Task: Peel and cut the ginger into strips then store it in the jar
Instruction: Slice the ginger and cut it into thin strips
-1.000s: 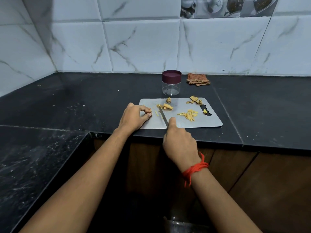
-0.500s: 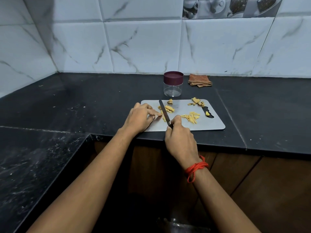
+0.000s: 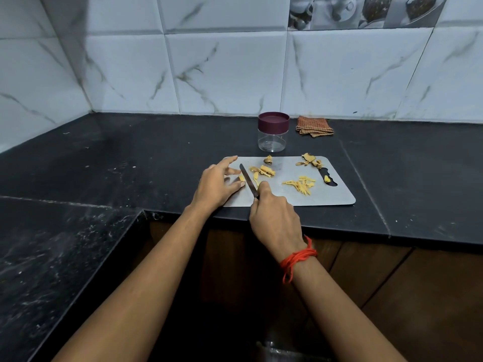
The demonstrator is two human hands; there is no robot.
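head view: right hand grips the knife handle, blade angled away between the left hand and ginger slices. left hand rests fingers spread, holding nothing, on the steel cutting board's left edge. cut strips lie mid-board, peels at the far edge. the lidded jar stands just behind the board; bare black counter lies either side

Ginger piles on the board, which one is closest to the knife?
The flat slices just right of the knife. The thin strips lie farther right, and the peel scraps sit at the far right corner of the board.
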